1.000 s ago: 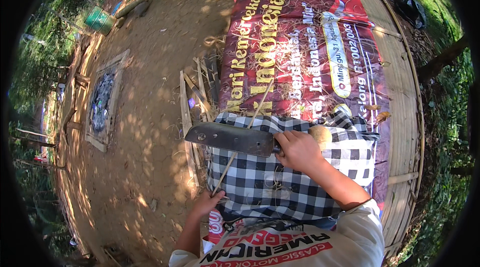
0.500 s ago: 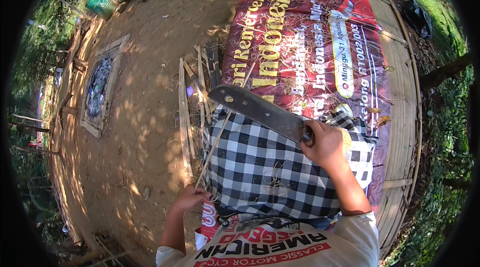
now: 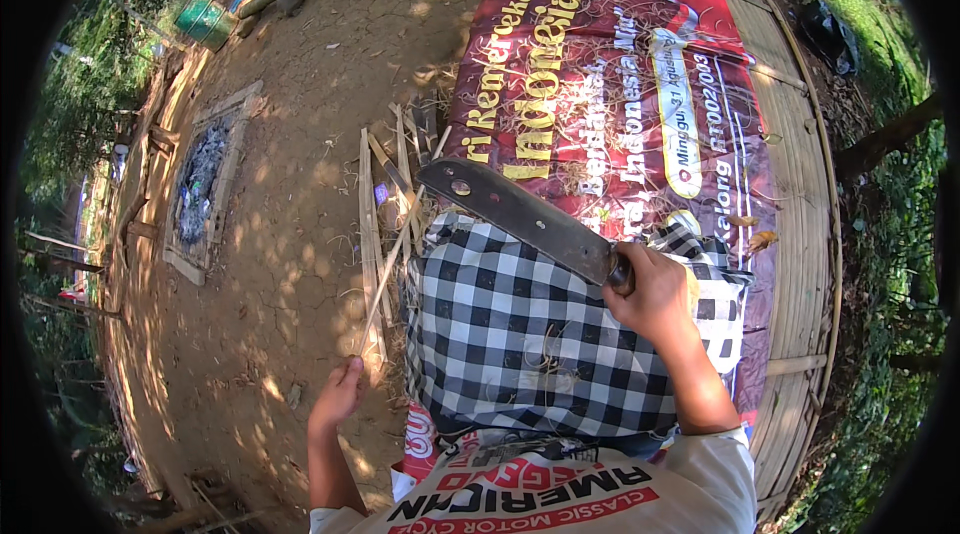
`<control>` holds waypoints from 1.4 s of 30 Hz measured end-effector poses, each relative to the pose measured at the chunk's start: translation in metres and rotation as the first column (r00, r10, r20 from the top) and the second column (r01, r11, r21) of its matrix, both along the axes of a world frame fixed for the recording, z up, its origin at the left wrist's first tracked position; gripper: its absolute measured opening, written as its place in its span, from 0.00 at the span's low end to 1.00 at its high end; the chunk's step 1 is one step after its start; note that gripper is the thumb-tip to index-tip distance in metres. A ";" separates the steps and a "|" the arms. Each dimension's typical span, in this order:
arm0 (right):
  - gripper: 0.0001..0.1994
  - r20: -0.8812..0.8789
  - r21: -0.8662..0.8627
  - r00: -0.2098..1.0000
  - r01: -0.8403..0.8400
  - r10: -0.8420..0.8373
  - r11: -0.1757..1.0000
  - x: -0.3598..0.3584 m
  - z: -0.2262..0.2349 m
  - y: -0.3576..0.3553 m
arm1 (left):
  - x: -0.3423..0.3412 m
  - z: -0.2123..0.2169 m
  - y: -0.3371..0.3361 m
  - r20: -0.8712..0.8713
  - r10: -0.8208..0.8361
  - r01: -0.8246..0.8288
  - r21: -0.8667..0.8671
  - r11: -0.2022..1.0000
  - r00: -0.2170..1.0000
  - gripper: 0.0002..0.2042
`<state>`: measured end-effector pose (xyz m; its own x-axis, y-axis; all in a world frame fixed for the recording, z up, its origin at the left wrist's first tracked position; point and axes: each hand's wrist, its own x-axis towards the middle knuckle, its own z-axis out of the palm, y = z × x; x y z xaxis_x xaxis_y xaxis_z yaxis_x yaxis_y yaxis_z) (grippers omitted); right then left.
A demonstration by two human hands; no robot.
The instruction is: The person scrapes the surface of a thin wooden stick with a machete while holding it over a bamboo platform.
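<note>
My right hand (image 3: 652, 286) grips the handle of a large dark cleaver (image 3: 520, 218), its broad blade raised and pointing up and to the left over my lap. A black-and-white checked cloth (image 3: 530, 334) covers my legs. My left hand (image 3: 340, 396) pinches the lower end of a thin bamboo strip (image 3: 392, 256) that slants up to the right, toward the blade tip, beside the checked cloth.
A red printed banner (image 3: 600, 94) lies over a woven bamboo platform (image 3: 800, 194). Split bamboo strips (image 3: 375, 194) lie on the dirt ground (image 3: 290, 194). A framed ash pit (image 3: 203, 182) sits to the left, a green bucket (image 3: 205, 19) farther off.
The cleaver has swung from lying flat across my lap to a raised slant, blade tip up left. My left hand slid down and left along the strip.
</note>
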<state>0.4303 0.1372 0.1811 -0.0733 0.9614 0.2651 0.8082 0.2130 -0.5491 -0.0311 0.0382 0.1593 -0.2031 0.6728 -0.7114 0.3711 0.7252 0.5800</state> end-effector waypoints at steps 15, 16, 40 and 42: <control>0.18 0.119 -0.095 0.937 -0.318 0.328 0.943 -0.050 -0.039 0.018 | 0.088 -0.061 -0.011 -0.211 -0.367 0.374 -0.006 0.927 0.906 0.30; 0.18 0.128 -0.117 0.925 -0.344 0.358 0.932 -0.053 -0.044 0.020 | 0.090 -0.062 -0.011 -0.236 -0.363 0.374 0.002 0.927 0.901 0.30; 0.12 0.406 -0.318 0.896 -0.046 0.180 0.947 -0.026 -0.077 0.082 | 0.091 -0.081 -0.005 -0.247 -0.398 0.433 0.105 0.895 0.883 0.30; 0.11 0.420 -0.414 0.902 0.091 0.102 0.906 0.002 -0.071 0.098 | 0.092 -0.078 -0.004 -0.268 -0.395 0.440 0.133 0.888 0.879 0.30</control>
<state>0.4321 0.2352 0.1097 -0.0908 0.9723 -0.2153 0.9802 0.0491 -0.1917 0.0609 0.0339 0.0810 -0.0142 0.8448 -0.5349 0.7524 0.3614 0.5507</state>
